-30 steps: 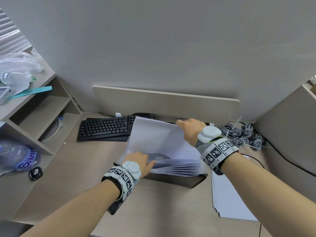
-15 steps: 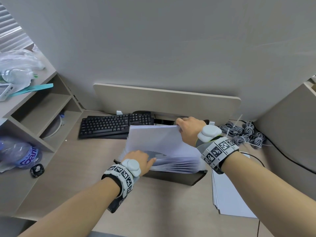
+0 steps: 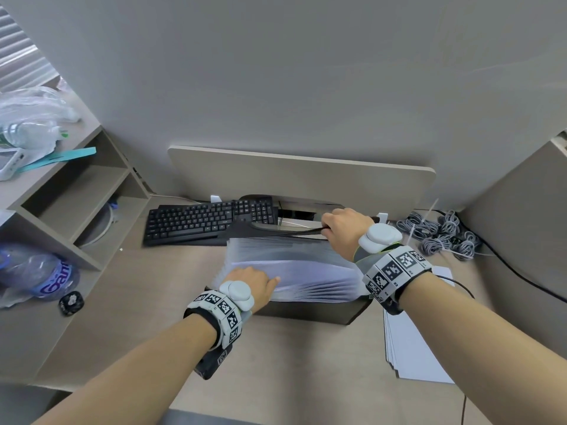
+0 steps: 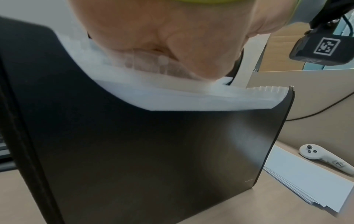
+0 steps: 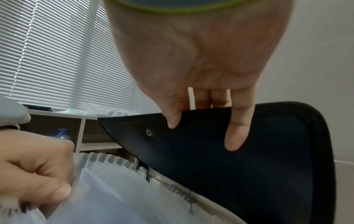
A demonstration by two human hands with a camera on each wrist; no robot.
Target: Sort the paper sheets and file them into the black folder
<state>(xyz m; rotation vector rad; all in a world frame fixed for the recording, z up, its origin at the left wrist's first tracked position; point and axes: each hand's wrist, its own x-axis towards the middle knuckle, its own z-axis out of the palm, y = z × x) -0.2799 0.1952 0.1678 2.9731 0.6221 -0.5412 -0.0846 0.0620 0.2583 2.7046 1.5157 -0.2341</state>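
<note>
The black accordion folder (image 3: 310, 309) stands upright in the middle of the desk, its translucent dividers (image 3: 306, 271) fanned open with white sheets among them. My left hand (image 3: 254, 283) grips the front dividers at the folder's near left corner, fingers curled into a pocket (image 4: 172, 37). At the back right, my right hand (image 3: 343, 228) pinches the edge of the folder's black flap (image 5: 249, 151), thumb and a finger on its inner face, and holds it lifted over the dividers. A stack of white sheets (image 3: 414, 348) lies flat on the desk to the folder's right.
A black keyboard (image 3: 208, 219) lies behind the folder on the left, in front of a beige back panel (image 3: 300, 179). Coiled grey cables (image 3: 438, 231) sit at the back right. A shelf unit (image 3: 76, 194) with a water bottle (image 3: 36, 274) stands on the left. A white controller (image 4: 325, 157) lies beyond the stack.
The white sheet that my right hand held above the folder has gone down among the dividers. My right hand has let it go and now holds the black flap. My left hand stays put.
</note>
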